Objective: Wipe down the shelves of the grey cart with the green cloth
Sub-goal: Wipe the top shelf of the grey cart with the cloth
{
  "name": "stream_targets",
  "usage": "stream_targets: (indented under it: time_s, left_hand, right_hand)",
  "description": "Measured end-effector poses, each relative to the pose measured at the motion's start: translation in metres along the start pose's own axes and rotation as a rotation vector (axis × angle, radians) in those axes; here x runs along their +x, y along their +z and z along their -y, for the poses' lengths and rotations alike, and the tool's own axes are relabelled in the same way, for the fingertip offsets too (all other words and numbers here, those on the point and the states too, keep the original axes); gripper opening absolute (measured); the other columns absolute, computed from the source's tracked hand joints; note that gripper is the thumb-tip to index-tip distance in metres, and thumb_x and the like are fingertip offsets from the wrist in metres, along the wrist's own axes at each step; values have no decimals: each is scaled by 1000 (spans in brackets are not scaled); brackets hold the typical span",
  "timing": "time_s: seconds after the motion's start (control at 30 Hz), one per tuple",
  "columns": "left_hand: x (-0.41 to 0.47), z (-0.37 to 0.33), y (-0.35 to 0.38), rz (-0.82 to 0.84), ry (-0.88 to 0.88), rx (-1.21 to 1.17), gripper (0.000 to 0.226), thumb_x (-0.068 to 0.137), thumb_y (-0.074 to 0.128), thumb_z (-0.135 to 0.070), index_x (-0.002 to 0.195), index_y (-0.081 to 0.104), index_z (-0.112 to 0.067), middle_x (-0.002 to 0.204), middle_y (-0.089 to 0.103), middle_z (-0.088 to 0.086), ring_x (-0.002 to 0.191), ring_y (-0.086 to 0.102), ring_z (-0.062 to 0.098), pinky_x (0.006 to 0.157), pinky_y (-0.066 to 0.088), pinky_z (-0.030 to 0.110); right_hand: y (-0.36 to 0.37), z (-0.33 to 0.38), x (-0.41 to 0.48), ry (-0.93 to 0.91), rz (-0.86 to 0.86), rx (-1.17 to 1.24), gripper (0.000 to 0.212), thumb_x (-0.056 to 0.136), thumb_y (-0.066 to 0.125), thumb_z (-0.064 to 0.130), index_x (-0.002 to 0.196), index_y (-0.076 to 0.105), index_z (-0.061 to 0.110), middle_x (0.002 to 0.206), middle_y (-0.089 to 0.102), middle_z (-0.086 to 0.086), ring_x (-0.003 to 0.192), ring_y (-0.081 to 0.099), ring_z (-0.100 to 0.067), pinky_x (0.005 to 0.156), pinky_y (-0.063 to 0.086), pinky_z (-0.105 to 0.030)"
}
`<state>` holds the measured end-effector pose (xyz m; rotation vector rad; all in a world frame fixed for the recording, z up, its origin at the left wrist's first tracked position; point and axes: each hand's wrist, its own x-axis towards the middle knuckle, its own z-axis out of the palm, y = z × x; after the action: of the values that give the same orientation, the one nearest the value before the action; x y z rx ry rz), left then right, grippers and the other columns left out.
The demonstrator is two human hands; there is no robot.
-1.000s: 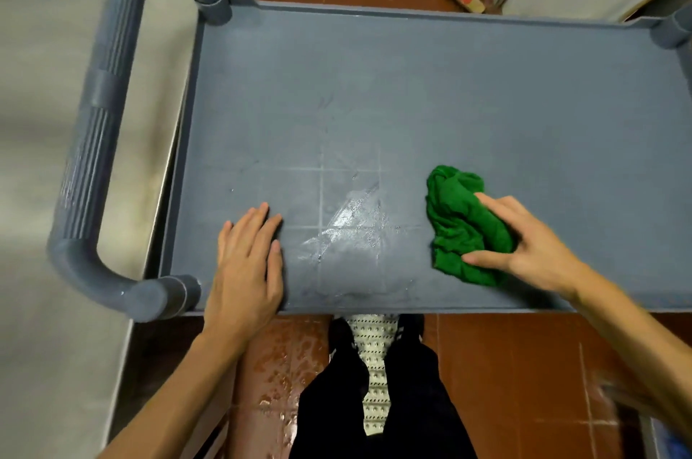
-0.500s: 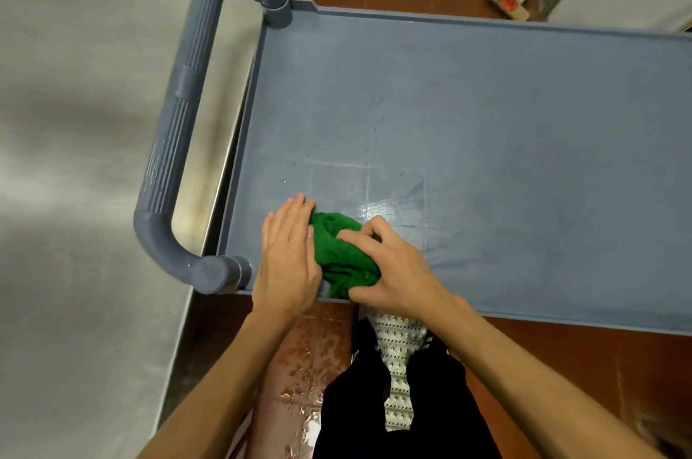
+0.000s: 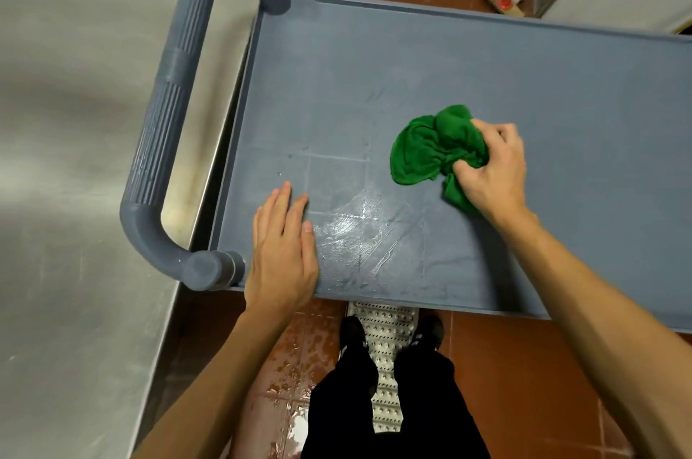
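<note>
green cloth [image 3: 423,155] moved right, grey cart [image 3: 486,76] cropped

I can read no text, label, brand, number or sign anywhere in my view. The grey cart [image 3: 486,65] shows only faint pale lines on its surface toward the near-left corner. Its ribbed handle [image 3: 172,103] carries no marking I can make out, and the green cloth [image 3: 423,151] is plain.
</note>
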<state>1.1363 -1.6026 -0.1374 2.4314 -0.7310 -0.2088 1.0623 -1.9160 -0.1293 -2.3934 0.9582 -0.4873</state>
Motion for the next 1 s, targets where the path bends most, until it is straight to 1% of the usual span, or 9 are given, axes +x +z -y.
stream_targets:
  time_s: [0.1, 0.23, 0.33, 0.43, 0.57, 0.73, 0.83, 0.93, 1.0]
  left_hand:
    - [0, 2, 3, -21, 0, -8, 43, 106, 37, -22, 143, 51, -4, 159, 40, 14, 150, 30, 28, 121, 27, 55]
    - [1, 3, 2, -58, 15, 24, 43, 106, 36, -22, 143, 50, -5, 161, 36, 13, 152, 25, 29, 121, 26, 56]
    - [1, 2, 1, -71, 11, 30, 46, 106, 36, -24, 147, 46, -5, 163, 33, 13, 153, 23, 29, 121, 25, 55]
    - [3, 0, -1, -74, 10, 51, 46, 106, 36, -23, 148, 45, -6, 163, 33, 14, 152, 24, 30, 120, 27, 58]
    - [1, 1, -1, -104, 14, 90, 45, 104, 41, -23, 145, 49, -6, 161, 35, 15, 151, 27, 34, 119, 27, 58]
    - [-6, -9, -9, -113, -37, 46, 50, 103, 42, -30, 145, 50, -5, 160, 37, 15, 150, 30, 35, 119, 28, 56]
    - [-22, -19, -12, -155, -118, -104, 53, 104, 37, -36, 147, 48, -7, 159, 40, 12, 150, 31, 30, 122, 26, 51]
    - [-52, -37, -12, -194, -197, -263, 55, 105, 32, -39, 150, 43, -9, 158, 41, 9, 150, 31, 26, 123, 25, 50]
    - [-71, -53, -13, -204, -220, -359, 56, 105, 31, -41, 150, 44, -11, 155, 45, 8, 147, 35, 25, 121, 29, 50]
  right_hand:
    - [12, 15, -12, 34, 41, 30, 57, 66, 64, 15, 122, 66, 21, 107, 54, -8, 102, 56, -29, 86, 40, -24]
    - [16, 36, -48, -75, 170, 67, 55, 62, 62, 17, 117, 69, 19, 101, 51, -3, 95, 57, -28, 84, 46, -30]
    - [18, 51, -76, -193, 313, 91, 50, 61, 62, 12, 110, 71, 17, 99, 50, -3, 93, 55, -28, 80, 49, -39]
    - [20, 68, -111, -289, 478, 153, 45, 61, 64, 7, 103, 72, 21, 97, 47, 3, 92, 50, -20, 74, 47, -36]
    - [18, 79, -131, -404, 695, 79, 48, 60, 67, 6, 101, 70, 31, 96, 40, 11, 92, 46, -17, 69, 47, -37]
    - [-11, 87, -127, -278, 713, 63, 54, 66, 68, 1, 110, 71, 32, 103, 43, 8, 102, 46, -17, 79, 39, -26]
    - [-32, 92, -131, -262, 684, 92, 48, 67, 67, -7, 97, 73, 31, 104, 45, 5, 98, 50, -14, 84, 43, -25]
    - [-56, 98, -131, -244, 623, 108, 47, 69, 63, -12, 74, 63, 34, 98, 46, 7, 82, 48, -1, 73, 41, -13]
    - [-71, 99, -135, -331, 604, 100, 48, 70, 63, -12, 79, 59, 35, 97, 47, 9, 82, 45, -1, 74, 38, -9]
